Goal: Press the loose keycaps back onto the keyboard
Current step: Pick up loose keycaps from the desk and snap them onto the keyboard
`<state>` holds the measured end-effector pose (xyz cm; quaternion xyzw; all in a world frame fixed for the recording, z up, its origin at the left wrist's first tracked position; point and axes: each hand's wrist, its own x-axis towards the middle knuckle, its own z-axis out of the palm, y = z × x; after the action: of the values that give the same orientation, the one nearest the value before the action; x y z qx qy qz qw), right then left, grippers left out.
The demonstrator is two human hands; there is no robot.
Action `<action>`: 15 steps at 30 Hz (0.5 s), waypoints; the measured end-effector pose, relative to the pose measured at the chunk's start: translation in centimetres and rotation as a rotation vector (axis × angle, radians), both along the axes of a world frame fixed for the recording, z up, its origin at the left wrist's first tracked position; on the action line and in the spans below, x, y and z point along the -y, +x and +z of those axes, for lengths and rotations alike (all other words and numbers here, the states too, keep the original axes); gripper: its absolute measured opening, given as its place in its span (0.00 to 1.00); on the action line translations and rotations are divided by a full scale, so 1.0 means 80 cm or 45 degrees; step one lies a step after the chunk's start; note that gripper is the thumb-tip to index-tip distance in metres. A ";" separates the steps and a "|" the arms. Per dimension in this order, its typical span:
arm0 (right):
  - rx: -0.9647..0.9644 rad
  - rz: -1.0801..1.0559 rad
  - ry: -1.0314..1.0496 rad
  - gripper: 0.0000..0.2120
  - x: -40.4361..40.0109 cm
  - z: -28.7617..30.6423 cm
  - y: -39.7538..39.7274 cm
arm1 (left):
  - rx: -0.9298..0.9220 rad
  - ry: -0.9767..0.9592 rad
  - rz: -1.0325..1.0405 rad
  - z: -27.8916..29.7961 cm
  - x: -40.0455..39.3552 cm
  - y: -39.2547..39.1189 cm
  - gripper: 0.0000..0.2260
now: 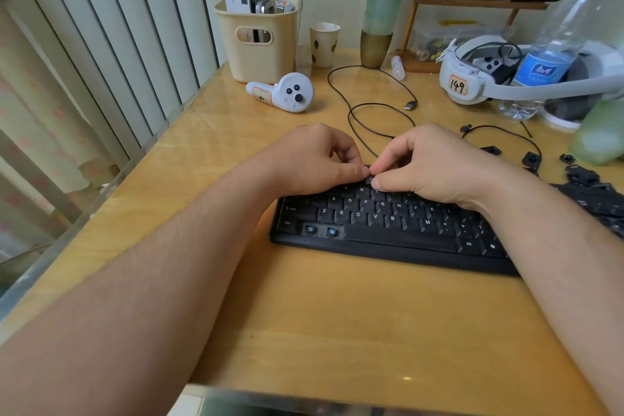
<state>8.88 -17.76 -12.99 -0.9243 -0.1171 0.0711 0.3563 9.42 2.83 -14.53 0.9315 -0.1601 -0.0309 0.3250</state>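
Both forearms reach in from the bottom corners over the desk (337,314) and meet above the keyboard (388,230), which lies across the middle, its right end hidden under the right arm; the left hand (314,159) and right hand (435,169) sit knuckle to knuckle over the upper key rows, fingers curled, tips pinched together on a small dark piece, probably a keycap (370,179), though the fingers cover most of it and I cannot be sure which hand bears on it; two bare switches (320,231) show beside the Ctrl key at the lower left; loose keycaps (580,176) lie scattered on the desk to the right, just beyond the keyboard's far end; a thin black cable (371,111) loops behind the hands, its plug free on the wood; further back stand a white controller (287,93), a cream basket (260,40) stuffed with boxes, a paper cup (324,44), a tall stack of cups (383,10) and a small wooden shelf (472,3); a white headset (472,78) marked 149 sits at the right, with a water bottle (553,54) standing in front of it; vertical blinds (118,44) run along the left edge.
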 end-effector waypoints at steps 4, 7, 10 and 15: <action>-0.014 0.009 -0.018 0.05 -0.001 0.000 -0.002 | 0.017 0.011 -0.005 0.002 0.002 -0.002 0.12; -0.011 0.001 -0.022 0.05 -0.001 0.001 -0.003 | 0.038 0.022 -0.011 0.002 0.001 -0.002 0.13; 0.007 -0.027 -0.032 0.04 -0.003 0.000 -0.004 | 0.042 0.026 -0.013 0.001 0.000 -0.003 0.12; 0.010 -0.015 -0.041 0.04 -0.003 0.000 -0.006 | 0.040 0.034 -0.001 0.003 -0.001 -0.002 0.10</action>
<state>8.43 -17.54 -12.98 -0.9309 -0.1118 0.0673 0.3412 9.29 2.90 -14.28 0.9361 -0.1652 -0.0187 0.3101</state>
